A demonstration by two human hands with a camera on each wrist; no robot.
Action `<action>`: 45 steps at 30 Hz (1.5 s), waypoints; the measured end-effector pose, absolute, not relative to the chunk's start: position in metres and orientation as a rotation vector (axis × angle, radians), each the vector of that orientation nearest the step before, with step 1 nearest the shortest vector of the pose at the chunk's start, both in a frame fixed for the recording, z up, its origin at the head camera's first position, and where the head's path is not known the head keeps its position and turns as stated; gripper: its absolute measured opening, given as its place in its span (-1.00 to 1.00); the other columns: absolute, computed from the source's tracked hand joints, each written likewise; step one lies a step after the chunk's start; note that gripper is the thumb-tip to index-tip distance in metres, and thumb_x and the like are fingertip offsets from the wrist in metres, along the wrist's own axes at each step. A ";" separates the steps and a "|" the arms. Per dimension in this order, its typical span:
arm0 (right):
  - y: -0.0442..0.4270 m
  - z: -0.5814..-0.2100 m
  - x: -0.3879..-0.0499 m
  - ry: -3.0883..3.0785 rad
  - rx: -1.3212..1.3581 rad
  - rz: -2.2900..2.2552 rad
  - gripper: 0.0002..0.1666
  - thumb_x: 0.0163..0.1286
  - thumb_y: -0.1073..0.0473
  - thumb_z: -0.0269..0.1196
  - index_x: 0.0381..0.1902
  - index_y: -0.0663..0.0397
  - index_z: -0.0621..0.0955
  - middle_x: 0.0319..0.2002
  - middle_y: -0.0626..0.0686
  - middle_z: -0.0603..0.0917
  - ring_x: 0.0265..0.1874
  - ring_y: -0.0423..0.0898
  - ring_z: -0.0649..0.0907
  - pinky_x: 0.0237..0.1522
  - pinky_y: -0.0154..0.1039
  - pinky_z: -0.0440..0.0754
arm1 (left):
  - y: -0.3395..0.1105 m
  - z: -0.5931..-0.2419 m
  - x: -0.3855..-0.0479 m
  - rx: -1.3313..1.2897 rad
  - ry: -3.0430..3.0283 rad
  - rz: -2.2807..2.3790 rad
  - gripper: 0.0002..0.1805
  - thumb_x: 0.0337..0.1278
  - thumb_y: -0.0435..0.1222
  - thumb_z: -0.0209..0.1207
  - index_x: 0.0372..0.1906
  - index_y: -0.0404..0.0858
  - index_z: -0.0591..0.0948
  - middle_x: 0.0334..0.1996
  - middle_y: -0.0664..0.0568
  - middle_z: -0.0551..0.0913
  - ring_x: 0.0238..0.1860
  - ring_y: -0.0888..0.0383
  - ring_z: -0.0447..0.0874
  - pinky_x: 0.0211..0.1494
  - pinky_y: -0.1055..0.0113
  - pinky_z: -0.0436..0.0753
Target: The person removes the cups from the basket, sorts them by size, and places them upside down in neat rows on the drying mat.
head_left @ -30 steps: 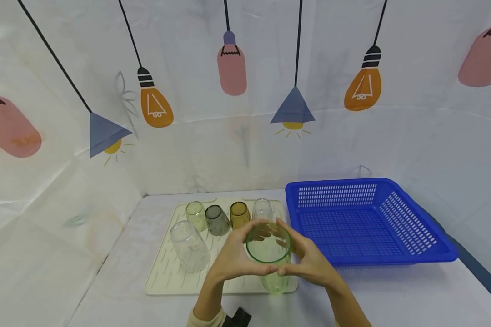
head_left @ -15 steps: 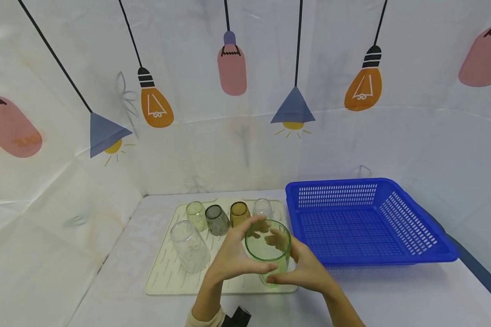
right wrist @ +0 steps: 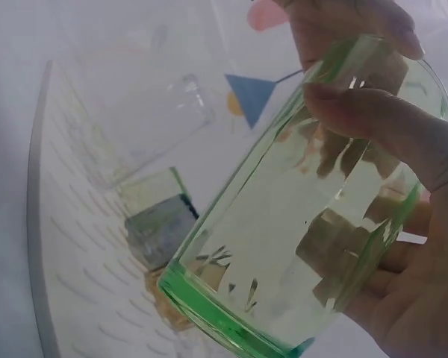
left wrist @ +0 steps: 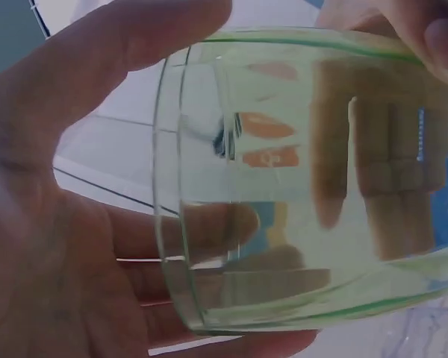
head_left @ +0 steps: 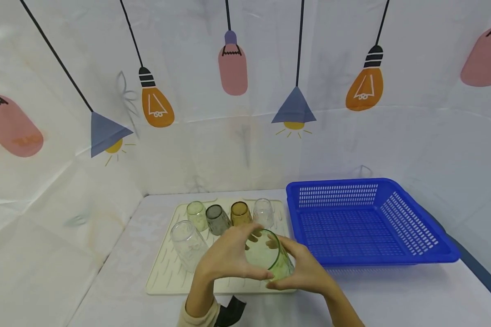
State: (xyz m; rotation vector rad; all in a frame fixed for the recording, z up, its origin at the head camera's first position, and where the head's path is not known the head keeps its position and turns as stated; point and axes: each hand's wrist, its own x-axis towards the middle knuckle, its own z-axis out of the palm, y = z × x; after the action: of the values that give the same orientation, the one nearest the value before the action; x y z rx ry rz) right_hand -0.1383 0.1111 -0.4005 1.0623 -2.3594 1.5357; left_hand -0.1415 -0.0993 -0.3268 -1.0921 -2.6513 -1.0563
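A tall pale green glass (head_left: 283, 268) is tilted above the front right of a cream ridged drying mat (head_left: 167, 279). My left hand (head_left: 226, 254) grips it around the open end, thumb in front and fingers behind. At the side of the same glass my right hand (head_left: 308, 270) curls its thumb and fingers. The left wrist view has the glass (left wrist: 276, 179) lying across the palm, rim toward the left hand (left wrist: 37, 239). In the right wrist view, its thick green base (right wrist: 216, 309) points down, away from the right hand (right wrist: 414, 142).
On the mat stand a large clear glass (head_left: 188, 245), a small pale green glass (head_left: 196, 215), a grey glass (head_left: 218, 220), an amber glass (head_left: 240, 213) and a small clear glass (head_left: 263, 212). A blue plastic basket (head_left: 331, 262) sits at the right, before a printed cloth wall.
Both hands keep hold of the green glass, which has tipped from near upright so that its mouth turns left. The left wrist has shifted slightly left.
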 end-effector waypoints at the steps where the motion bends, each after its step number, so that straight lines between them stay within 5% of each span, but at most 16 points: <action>1: 0.111 -0.400 -0.138 -2.366 1.056 1.518 -0.01 -0.16 0.07 0.57 0.27 0.09 0.41 0.16 0.03 0.54 0.14 0.04 0.53 0.14 -0.06 0.54 | -0.100 -0.327 -0.141 -1.084 -2.650 -1.052 -0.11 -0.48 0.04 0.48 0.12 -0.29 0.50 -0.17 0.08 0.66 -0.15 0.17 0.62 -0.09 0.37 0.63; 9: 0.126 -0.391 -0.137 -2.434 0.926 1.352 0.07 -0.15 -0.02 0.55 0.31 0.19 0.36 0.21 0.11 0.51 0.21 0.07 0.47 0.17 0.02 0.50 | -0.111 -0.345 -0.143 -0.963 -2.451 -1.470 -0.22 -0.42 -0.18 0.50 0.10 -0.29 0.50 -0.10 -0.03 0.66 -0.17 0.11 0.67 -0.17 0.32 0.69; 14: 0.146 -0.388 -0.139 -2.315 0.894 1.508 0.04 -0.07 0.22 0.52 0.37 0.10 0.29 0.23 0.24 0.46 0.27 -0.21 0.40 0.26 -0.43 0.33 | -0.122 -0.361 -0.147 -0.950 -2.212 -1.843 -0.29 -0.30 -0.42 0.42 0.13 -0.45 0.43 -0.08 -0.28 0.61 -0.09 -0.05 0.65 -0.15 0.16 0.72; 17: 0.157 -0.388 -0.144 -2.178 0.961 1.660 0.06 -0.07 0.45 0.45 0.39 0.20 0.22 0.21 0.41 0.40 0.27 -0.30 0.37 0.27 -0.52 0.25 | -0.124 -0.368 -0.149 -0.935 -2.074 -1.984 -0.30 -0.24 -0.48 0.36 0.12 -0.60 0.37 -0.07 -0.42 0.54 -0.07 0.04 0.64 -0.14 0.16 0.71; 21: 0.161 -0.392 -0.147 -2.128 0.984 1.843 0.09 -0.06 0.54 0.39 0.41 0.33 0.11 0.23 0.51 0.30 0.24 -0.33 0.39 0.24 -0.50 0.32 | -0.121 -0.376 -0.149 -0.809 -1.933 -2.156 -0.24 -0.16 -0.39 0.37 0.11 -0.73 0.29 -0.05 -0.30 0.52 -0.07 0.19 0.61 -0.13 0.30 0.70; 23: 0.157 -0.395 -0.147 -2.134 0.943 1.968 0.12 -0.01 0.51 0.39 0.43 0.30 0.04 0.32 0.46 0.17 0.25 -0.38 0.35 0.21 -0.49 0.36 | -0.118 -0.379 -0.149 -0.752 -1.861 -2.248 -0.19 -0.11 -0.32 0.38 0.12 -0.76 0.24 -0.03 -0.16 0.52 -0.07 0.21 0.60 -0.14 0.39 0.69; 27: 0.146 -0.400 -0.147 -2.034 0.904 2.171 0.11 0.05 0.48 0.36 0.45 0.26 -0.01 0.32 0.24 0.24 0.19 -0.30 0.43 0.16 -0.41 0.46 | -0.110 -0.384 -0.147 -0.708 -1.728 -2.389 -0.11 -0.07 -0.24 0.39 0.14 -0.78 0.17 -0.04 -0.03 0.50 -0.03 0.20 0.57 -0.14 0.47 0.65; 32: 0.133 -0.404 -0.149 -1.782 0.972 2.267 -0.10 0.13 0.46 0.30 0.39 0.19 0.18 0.13 0.02 0.53 0.09 -0.11 0.55 0.13 -0.31 0.53 | -0.099 -0.390 -0.147 -0.698 -1.598 -2.505 -0.24 0.00 -0.25 0.31 0.14 -0.70 0.25 -0.04 -0.05 0.51 -0.02 0.16 0.58 -0.05 0.44 0.64; 40: 0.118 -0.401 -0.152 -1.367 1.030 2.459 -0.20 0.23 0.26 0.31 0.37 0.12 0.23 0.25 0.07 0.44 0.20 -0.08 0.47 0.28 -0.25 0.39 | -0.092 -0.398 -0.146 -0.805 -1.443 -2.692 -0.50 0.11 -0.29 0.19 0.12 -0.42 0.36 0.00 -0.04 0.55 -0.01 0.16 0.60 -0.01 0.40 0.64; 45: 0.116 -0.395 -0.155 -1.103 1.116 2.542 -0.34 0.27 0.36 0.23 0.30 0.23 0.29 0.24 0.16 0.46 0.24 -0.01 0.45 0.31 -0.17 0.36 | -0.093 -0.404 -0.147 -0.911 -1.552 -2.675 -0.42 0.15 -0.25 0.23 0.19 -0.46 0.34 0.06 -0.06 0.53 0.07 0.10 0.56 0.08 0.33 0.61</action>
State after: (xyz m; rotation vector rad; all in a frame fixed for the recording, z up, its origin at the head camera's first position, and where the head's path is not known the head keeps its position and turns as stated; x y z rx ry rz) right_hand -0.1549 0.1162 -0.3951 1.1158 -1.1030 2.5423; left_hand -0.1468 -0.0935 -0.4040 -0.9108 -1.5522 -2.6753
